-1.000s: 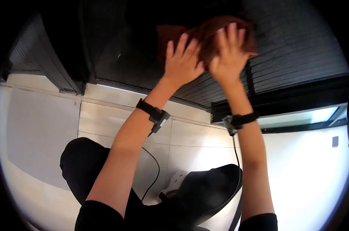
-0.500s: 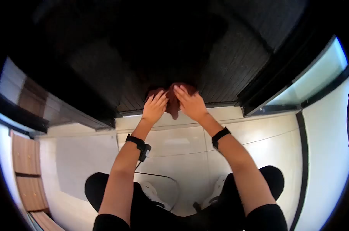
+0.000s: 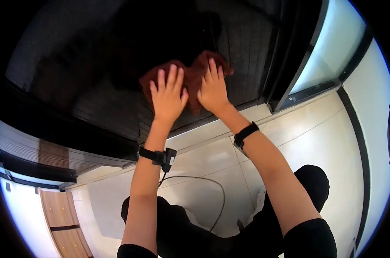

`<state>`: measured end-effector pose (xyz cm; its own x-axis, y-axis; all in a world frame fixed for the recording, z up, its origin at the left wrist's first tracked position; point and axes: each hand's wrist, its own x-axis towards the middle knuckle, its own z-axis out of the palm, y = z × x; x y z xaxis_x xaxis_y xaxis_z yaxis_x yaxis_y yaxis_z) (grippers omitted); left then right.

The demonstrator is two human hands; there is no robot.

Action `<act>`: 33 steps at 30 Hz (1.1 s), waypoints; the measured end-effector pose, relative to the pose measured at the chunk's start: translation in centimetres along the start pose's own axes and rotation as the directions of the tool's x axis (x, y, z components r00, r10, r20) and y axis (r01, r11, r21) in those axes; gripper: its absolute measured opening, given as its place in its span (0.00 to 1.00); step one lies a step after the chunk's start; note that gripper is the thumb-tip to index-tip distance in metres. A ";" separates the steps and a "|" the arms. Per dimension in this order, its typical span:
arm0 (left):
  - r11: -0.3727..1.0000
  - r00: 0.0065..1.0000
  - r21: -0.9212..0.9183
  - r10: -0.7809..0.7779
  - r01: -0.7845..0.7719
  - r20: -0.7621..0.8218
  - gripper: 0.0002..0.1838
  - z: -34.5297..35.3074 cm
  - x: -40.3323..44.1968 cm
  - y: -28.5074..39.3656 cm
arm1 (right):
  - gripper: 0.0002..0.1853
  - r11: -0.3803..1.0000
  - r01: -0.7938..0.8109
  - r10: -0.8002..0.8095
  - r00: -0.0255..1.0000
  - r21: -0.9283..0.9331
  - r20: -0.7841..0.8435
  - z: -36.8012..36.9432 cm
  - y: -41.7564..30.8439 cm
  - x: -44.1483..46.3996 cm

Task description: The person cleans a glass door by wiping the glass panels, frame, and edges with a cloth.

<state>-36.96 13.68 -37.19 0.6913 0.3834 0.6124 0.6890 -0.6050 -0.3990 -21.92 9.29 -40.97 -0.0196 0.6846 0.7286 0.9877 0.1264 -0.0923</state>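
Note:
A reddish-brown cloth point(image 3: 192, 79) is spread against a glossy black door panel point(image 3: 240, 56) with fine ribbed lines. My left hand point(image 3: 168, 98) lies on the cloth's left part, fingers spread and stretched out, pressing it to the panel. On the right part rests my right hand point(image 3: 213, 92), also flat, with its fingers extended over the fabric. A corner of cloth hangs down between the two hands. Both palms hide some of the cloth, and neither hand grips it.
Pale floor tiles point(image 3: 208, 152) lie below the panel, with a grey mat point(image 3: 111, 202) at the left. A dark cable point(image 3: 223, 195) loops from the device on my left wrist. Frosted glass point(image 3: 332, 47) in a black frame stands at right; wooden drawers point(image 3: 59, 208) are at lower left.
Both hands have moved up the panel with the cloth, which is now spread wider. My left fingers are further apart. The view has tilted and turned.

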 end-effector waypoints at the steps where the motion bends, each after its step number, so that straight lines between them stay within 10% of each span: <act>1: 0.998 0.996 -0.032 0.057 -0.055 0.066 0.28 2.4 -2.3 0.6 | 0.24 0.999 0.023 -0.020 0.994 -0.033 0.107 2.3 -0.1 -2.5; 4: 0.989 0.965 -0.096 0.129 -0.109 0.229 0.28 4.0 -5.0 2.8 | 0.23 0.996 0.037 -0.003 0.917 -0.079 0.400 1.8 0.0 -5.2; 20: 0.953 0.992 -0.301 0.000 -0.039 -0.129 0.30 -3.0 8.6 5.0 | 0.25 0.933 0.021 0.117 0.926 0.359 -0.358 -5.6 5.2 2.9; 26: 0.913 0.896 -0.183 0.396 -0.363 0.201 0.31 1.8 3.3 7.4 | 0.24 0.995 -0.101 0.101 0.993 -0.009 -0.065 0.8 7.9 -6.8; 28: 0.893 0.856 -0.142 0.449 -0.426 0.255 0.32 2.8 2.1 7.4 | 0.22 0.999 -0.003 0.023 0.915 -0.051 0.404 -0.6 8.9 -8.9; 30: 0.869 0.822 -0.055 0.484 -0.491 0.300 0.28 3.7 1.7 6.9 | 0.19 0.998 0.035 -0.038 0.998 0.058 0.049 0.2 9.3 -9.6; 33: 0.919 0.904 -0.034 0.393 -0.393 0.168 0.26 2.3 2.8 6.2 | 0.20 0.991 0.065 -0.061 0.997 0.119 -0.041 -0.1 9.4 -7.8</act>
<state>-30.28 12.64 -39.57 0.9324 0.2261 0.2821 0.3539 -0.7305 -0.5841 -12.50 5.05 -47.49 -0.0731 0.6461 0.7598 0.9589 0.2549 -0.1245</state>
